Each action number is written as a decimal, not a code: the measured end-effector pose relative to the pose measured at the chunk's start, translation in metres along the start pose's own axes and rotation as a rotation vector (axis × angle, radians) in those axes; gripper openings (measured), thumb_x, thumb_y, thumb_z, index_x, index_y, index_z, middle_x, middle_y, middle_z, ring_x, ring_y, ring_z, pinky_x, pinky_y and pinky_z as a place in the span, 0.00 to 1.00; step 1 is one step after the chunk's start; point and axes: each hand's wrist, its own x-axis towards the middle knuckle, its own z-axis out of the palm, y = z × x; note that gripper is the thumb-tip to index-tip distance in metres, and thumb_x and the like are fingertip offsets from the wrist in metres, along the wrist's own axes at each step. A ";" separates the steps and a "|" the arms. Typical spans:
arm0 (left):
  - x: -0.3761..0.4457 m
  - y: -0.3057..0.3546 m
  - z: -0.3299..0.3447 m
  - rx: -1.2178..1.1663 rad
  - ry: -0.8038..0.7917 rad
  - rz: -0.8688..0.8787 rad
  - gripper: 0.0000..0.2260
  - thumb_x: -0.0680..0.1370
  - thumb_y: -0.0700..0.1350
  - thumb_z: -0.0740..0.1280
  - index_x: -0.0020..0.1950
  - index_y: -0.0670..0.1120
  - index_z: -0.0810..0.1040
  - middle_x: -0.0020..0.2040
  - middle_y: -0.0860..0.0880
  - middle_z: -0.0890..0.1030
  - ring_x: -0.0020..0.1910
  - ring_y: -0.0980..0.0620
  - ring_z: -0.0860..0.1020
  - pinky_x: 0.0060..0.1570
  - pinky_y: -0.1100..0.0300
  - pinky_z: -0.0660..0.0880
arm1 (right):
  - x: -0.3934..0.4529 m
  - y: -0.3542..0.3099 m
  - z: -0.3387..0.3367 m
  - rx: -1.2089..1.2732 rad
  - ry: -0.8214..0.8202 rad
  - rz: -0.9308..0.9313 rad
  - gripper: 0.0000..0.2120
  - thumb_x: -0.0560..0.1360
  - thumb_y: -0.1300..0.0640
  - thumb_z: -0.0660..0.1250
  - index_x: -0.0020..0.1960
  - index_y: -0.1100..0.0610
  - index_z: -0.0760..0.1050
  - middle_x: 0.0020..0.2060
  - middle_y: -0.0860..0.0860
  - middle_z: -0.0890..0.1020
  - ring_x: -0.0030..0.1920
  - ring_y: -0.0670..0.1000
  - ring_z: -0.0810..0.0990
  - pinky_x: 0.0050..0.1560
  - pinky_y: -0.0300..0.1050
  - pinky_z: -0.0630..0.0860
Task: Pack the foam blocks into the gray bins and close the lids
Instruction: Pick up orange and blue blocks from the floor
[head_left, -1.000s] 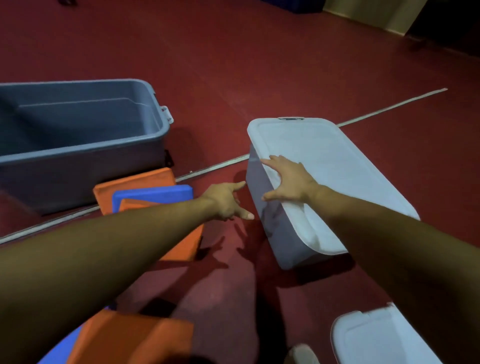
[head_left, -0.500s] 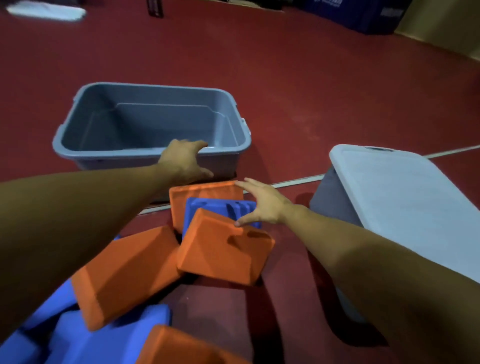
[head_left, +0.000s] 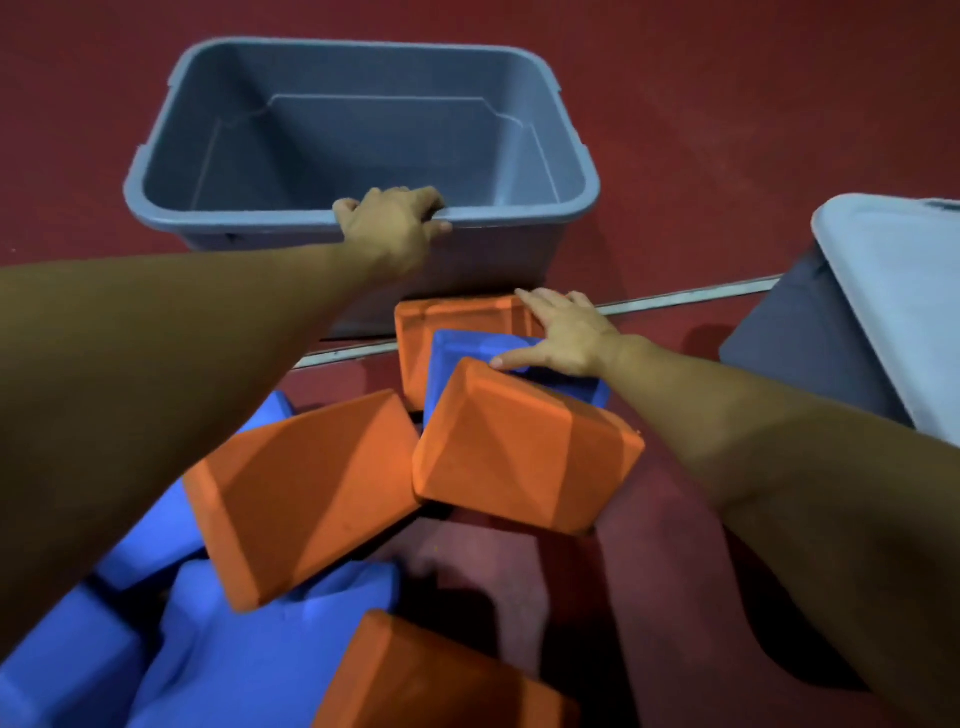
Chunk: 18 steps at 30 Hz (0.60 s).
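Red floor carries your open gray bin (head_left: 358, 135), its near rim gripped by your left hand (head_left: 389, 228). Your right hand (head_left: 563, 332) rests flat, fingers straight, on the foam blocks (head_left: 519, 441) piled just before it. They look light and squashy: hold each by its long sides.

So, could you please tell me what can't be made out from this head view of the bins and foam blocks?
- Closed bin: cut off by the right edge; its lid hides the contents.
- Blue blocks at lower left: partly covered by the left forearm and orange blocks, so no count is possible.
- Left hand: fingertips curl over the open bin's rim, out of sight.
- Right hand: underside hidden; grip unclear.
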 end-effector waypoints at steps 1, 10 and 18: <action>-0.002 0.000 0.000 -0.016 0.010 0.002 0.14 0.81 0.56 0.61 0.63 0.54 0.75 0.62 0.48 0.79 0.64 0.42 0.71 0.62 0.46 0.58 | -0.005 0.000 -0.003 -0.051 0.011 0.009 0.63 0.51 0.16 0.59 0.79 0.44 0.50 0.76 0.46 0.57 0.73 0.63 0.57 0.73 0.61 0.58; -0.039 -0.003 0.002 -0.059 0.012 0.062 0.12 0.80 0.54 0.63 0.62 0.53 0.77 0.60 0.48 0.81 0.64 0.44 0.71 0.56 0.47 0.59 | -0.076 0.020 0.019 0.072 -0.043 -0.036 0.50 0.50 0.18 0.65 0.65 0.45 0.65 0.72 0.48 0.60 0.72 0.59 0.62 0.68 0.59 0.65; -0.068 0.006 -0.014 -0.038 -0.110 0.275 0.12 0.80 0.54 0.65 0.61 0.53 0.78 0.60 0.50 0.80 0.64 0.46 0.72 0.51 0.50 0.58 | -0.156 0.042 0.025 -0.115 -0.067 0.105 0.60 0.47 0.20 0.66 0.72 0.49 0.61 0.64 0.49 0.63 0.64 0.60 0.66 0.64 0.60 0.69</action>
